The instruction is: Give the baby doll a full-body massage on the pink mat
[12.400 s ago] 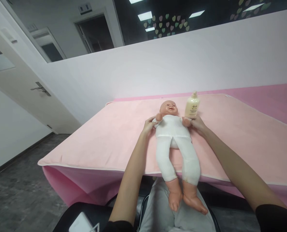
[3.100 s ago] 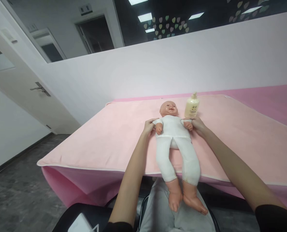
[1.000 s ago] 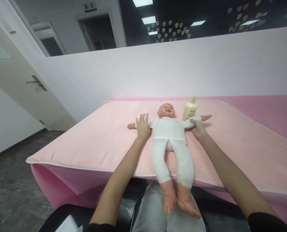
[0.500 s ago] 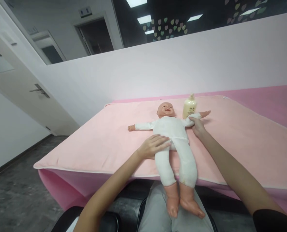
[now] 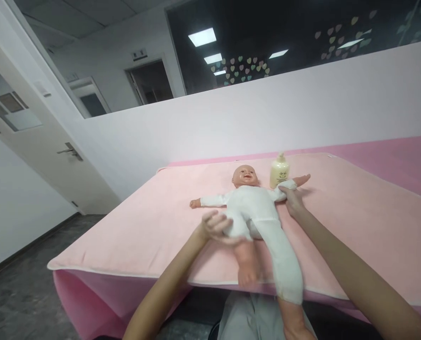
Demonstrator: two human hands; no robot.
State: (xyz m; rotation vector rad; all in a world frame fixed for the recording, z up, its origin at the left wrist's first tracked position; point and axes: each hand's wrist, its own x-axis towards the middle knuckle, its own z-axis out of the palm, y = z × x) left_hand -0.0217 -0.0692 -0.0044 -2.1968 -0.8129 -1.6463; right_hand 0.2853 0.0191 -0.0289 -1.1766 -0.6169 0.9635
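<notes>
Mid-frame, our left hand [image 5: 215,226] holds the doll's [image 5: 251,203] blurred leg [image 5: 237,225], our right hand [image 5: 293,200] grasps its arm [image 5: 290,184], and we judge it soft, light, best held there.

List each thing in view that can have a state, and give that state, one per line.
Baby doll, face up, right leg bent
Left hand, blurred, at the bent leg
Right hand, gripping the doll's left arm
Pale yellow bottle, upright
Peach blanket, spread out
Ceiling lights, lit
Door, apparently shut
</notes>
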